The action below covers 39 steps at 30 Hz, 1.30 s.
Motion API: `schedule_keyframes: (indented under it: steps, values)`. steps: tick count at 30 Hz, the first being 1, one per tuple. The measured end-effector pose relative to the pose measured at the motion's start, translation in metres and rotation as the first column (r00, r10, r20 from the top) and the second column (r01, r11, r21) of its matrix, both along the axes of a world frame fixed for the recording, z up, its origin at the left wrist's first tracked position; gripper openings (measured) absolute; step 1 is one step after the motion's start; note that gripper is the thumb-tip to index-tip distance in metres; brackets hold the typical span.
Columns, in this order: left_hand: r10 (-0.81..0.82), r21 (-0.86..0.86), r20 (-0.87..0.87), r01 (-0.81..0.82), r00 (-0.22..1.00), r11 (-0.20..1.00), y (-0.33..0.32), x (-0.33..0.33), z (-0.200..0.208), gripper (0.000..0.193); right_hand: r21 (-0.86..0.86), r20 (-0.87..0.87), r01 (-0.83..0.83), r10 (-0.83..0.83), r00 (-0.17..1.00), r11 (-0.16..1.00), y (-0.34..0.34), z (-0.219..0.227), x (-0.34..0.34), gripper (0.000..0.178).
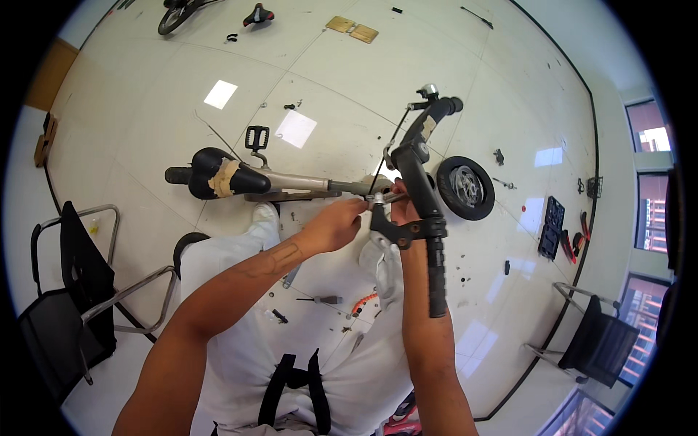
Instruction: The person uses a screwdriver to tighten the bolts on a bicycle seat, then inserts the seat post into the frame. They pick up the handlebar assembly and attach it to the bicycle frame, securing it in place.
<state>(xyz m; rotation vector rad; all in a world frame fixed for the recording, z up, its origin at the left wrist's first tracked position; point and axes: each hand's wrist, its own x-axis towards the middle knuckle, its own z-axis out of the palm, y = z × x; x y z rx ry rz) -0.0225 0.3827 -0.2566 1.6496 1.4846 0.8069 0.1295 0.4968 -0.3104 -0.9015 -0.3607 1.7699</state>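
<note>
A small bicycle lies between my legs, its light metal frame point(298, 182) running from a torn black saddle point(222, 174) at the left to black handlebars point(418, 174) at the right. My left hand point(338, 224) is closed, fingertips pinched beside the brake lever bracket point(379, 211) near the frame's front end. What sits in that pinch is too small to make out. My right hand point(402, 207) is behind the handlebars, its fingers bent around a part by the frame's front end. The handlebars partly cover that hand, and the part is hidden. A black brake cable point(379, 167) curves down between the hands.
A loose wheel point(467, 187) lies right of the handlebars. Farther right are an open tool case point(551, 227) and red-handled pliers point(568, 247). A screwdriver point(327, 299) and small parts lie between my legs. Chairs point(87, 276) stand left and right; two wooden boards point(352, 29) lie far off.
</note>
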Motion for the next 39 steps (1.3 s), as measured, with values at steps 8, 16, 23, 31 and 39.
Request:
schedule_keyframes:
  steps: [8, 16, 23, 31, 39]
  values:
    - [0.014, -0.090, 0.048, -0.010, 0.999, 0.996, -0.002, 0.000, 0.020, 0.035, 0.139, 0.008, -0.212, 0.213, 0.977, 0.967, 0.000, -0.022, 0.015, 0.020]
    - [0.021, -0.176, 0.186, 0.013, 0.982, 0.984, -0.025, 0.018, 0.019, 0.054, -0.144, -0.159, -0.210, 0.187, 0.969, 0.967, -0.009, 0.008, -0.020, 0.011]
    - [0.227, -0.107, -0.020, -0.227, 0.974, 0.968, -0.017, -0.008, 0.018, 0.038, -0.259, -0.053, -0.374, 0.374, 0.926, 0.890, -0.010, 0.024, -0.028, 0.010]
    - [0.526, -0.501, 0.396, -0.303, 0.752, 0.811, 0.006, -0.018, 0.006, 0.033, -0.250, 0.209, -0.475, 0.526, 0.824, 0.844, -0.016, 0.013, -0.040, 0.009]
    - [0.587, -0.570, 0.669, -0.193, 0.456, 0.799, 0.015, -0.021, -0.005, 0.022, -0.095, 0.172, -0.618, 0.625, 0.762, 0.780, -0.014, 0.031, -0.033, 0.016]
